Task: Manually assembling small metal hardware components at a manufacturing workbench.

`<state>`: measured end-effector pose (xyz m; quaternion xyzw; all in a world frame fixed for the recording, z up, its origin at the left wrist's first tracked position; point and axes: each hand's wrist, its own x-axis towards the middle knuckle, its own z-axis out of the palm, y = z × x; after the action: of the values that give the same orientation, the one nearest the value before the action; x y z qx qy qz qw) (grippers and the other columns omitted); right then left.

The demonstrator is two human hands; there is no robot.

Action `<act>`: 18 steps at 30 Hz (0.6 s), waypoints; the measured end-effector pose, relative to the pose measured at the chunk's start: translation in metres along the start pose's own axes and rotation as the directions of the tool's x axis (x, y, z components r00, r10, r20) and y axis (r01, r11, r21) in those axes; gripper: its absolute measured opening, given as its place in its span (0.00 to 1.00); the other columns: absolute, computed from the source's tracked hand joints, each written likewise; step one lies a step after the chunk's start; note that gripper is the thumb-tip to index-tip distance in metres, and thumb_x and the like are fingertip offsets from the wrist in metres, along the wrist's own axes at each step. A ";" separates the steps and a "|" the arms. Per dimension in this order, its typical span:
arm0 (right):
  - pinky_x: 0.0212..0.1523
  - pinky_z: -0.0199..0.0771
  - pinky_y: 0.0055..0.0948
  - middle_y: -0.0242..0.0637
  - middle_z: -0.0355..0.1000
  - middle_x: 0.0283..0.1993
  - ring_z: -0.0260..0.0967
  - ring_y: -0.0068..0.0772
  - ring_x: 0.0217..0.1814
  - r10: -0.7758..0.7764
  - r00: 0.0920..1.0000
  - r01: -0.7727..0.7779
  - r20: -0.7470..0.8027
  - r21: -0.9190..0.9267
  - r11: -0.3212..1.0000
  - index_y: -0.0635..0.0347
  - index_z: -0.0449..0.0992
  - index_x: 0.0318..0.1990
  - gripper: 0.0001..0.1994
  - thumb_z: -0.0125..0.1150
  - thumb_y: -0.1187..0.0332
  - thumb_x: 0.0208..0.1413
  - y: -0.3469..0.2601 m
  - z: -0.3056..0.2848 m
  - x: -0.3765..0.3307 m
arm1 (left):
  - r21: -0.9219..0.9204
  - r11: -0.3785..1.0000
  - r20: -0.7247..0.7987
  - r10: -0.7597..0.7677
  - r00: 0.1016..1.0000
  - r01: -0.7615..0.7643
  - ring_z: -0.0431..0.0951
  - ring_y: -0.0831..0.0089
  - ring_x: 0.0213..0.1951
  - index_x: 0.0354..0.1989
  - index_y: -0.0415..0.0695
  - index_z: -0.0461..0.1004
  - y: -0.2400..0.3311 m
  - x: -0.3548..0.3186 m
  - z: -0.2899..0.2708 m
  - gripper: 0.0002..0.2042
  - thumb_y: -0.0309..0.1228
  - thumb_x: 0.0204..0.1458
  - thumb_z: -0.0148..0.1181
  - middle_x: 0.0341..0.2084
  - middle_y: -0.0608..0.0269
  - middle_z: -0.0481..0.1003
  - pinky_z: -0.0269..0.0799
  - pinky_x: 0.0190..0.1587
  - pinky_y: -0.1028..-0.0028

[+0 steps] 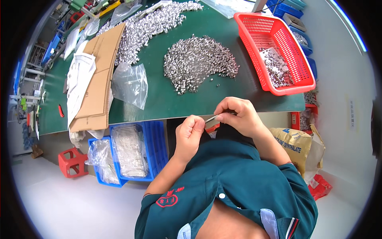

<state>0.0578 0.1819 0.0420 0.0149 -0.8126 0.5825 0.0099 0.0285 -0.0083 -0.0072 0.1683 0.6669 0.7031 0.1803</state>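
My left hand and my right hand meet just off the table's near edge, both closed on one thin metal rod. Thumb and fingers of each hand pinch an end, and only a short stretch shows between them. Beyond my hands, a pile of small metal nut-like pieces lies on the green table. One loose piece sits apart at the pile's near side.
A red plastic basket with metal parts stands at the right. A larger heap of metal pieces lies farther back. Flat cardboard and a clear bag are at the left. Blue bins and a red stool stand below.
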 end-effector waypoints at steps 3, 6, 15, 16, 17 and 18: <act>0.29 0.67 0.21 0.34 0.70 0.27 0.67 0.23 0.27 -0.184 0.974 0.180 -0.134 -0.044 0.983 0.65 0.73 0.29 0.06 0.65 0.79 0.43 -0.008 -0.007 -0.004 | 0.119 0.984 0.000 0.131 0.991 -0.130 0.57 0.87 0.17 0.25 0.41 0.67 0.019 0.010 0.010 0.13 0.35 0.60 0.50 0.15 0.74 0.61 0.49 0.18 0.83; 0.28 0.67 0.22 0.35 0.70 0.28 0.68 0.25 0.28 -0.267 0.942 0.251 -0.204 -0.099 0.963 0.65 0.73 0.29 0.08 0.67 0.78 0.41 -0.016 -0.024 -0.007 | -0.050 0.996 0.059 0.071 0.996 -0.068 0.57 0.87 0.16 0.26 0.41 0.66 0.032 0.023 0.022 0.13 0.36 0.60 0.50 0.15 0.74 0.61 0.49 0.18 0.84; 0.39 0.71 0.33 0.38 0.72 0.35 0.71 0.40 0.40 -0.558 0.811 0.381 -0.177 -0.564 0.732 0.60 0.76 0.36 0.13 0.66 0.74 0.39 -0.032 -0.110 0.004 | -0.087 0.995 0.299 0.065 0.952 -0.040 0.57 0.89 0.18 0.26 0.42 0.68 0.076 0.104 0.088 0.14 0.38 0.60 0.49 0.14 0.75 0.61 0.50 0.19 0.82; 0.39 0.71 0.33 0.38 0.72 0.35 0.71 0.40 0.40 -0.567 0.803 0.381 -0.184 -0.573 0.726 0.60 0.76 0.36 0.13 0.66 0.74 0.39 -0.031 -0.116 0.004 | -0.079 0.994 0.315 0.092 0.945 -0.071 0.56 0.89 0.18 0.25 0.42 0.68 0.078 0.112 0.096 0.15 0.38 0.60 0.49 0.14 0.75 0.60 0.50 0.19 0.82; 0.39 0.72 0.33 0.38 0.72 0.34 0.71 0.40 0.39 -0.514 0.833 0.324 -0.208 -0.570 0.755 0.60 0.76 0.36 0.12 0.66 0.75 0.40 -0.030 -0.122 0.004 | -0.050 0.996 0.301 0.079 0.950 -0.067 0.58 0.87 0.18 0.25 0.41 0.67 0.080 0.118 0.103 0.15 0.38 0.61 0.49 0.14 0.74 0.61 0.52 0.19 0.81; 0.39 0.72 0.32 0.38 0.73 0.33 0.71 0.39 0.39 -0.457 0.859 0.265 -0.230 -0.563 0.783 0.60 0.76 0.35 0.11 0.65 0.75 0.40 -0.028 -0.127 0.005 | -0.047 0.996 0.308 0.087 0.947 -0.076 0.58 0.87 0.18 0.25 0.41 0.67 0.081 0.124 0.109 0.15 0.38 0.61 0.49 0.14 0.74 0.61 0.52 0.19 0.81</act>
<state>0.0534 0.2931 0.1091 0.0645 -0.9033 0.3247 0.2728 -0.0307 0.1433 0.0787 0.3010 0.6104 0.6864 0.2564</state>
